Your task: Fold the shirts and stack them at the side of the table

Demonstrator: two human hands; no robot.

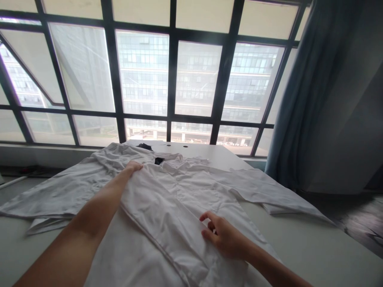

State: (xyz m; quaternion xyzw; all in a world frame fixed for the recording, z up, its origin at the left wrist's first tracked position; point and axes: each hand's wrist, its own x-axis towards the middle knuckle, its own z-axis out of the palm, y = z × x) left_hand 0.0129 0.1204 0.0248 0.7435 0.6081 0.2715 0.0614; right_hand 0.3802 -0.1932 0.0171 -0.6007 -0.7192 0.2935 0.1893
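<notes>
A long white coat, wrinkled, lies spread over the table with its collar end toward the window. One sleeve stretches out to the right. At the upper left part of the coat, my left hand is closed on the fabric, its fingers partly hidden. My right hand is over the right front of the coat, fingers bent and thumb apart from the index finger, with nothing visible between them. More white cloth lies bunched under and beside my left arm.
Beneath the garment is a white table, with two dark round holes near its far edge. Small black pieces show near the collar. Beyond stands a dark-framed window, and a blue-grey curtain hangs at the right.
</notes>
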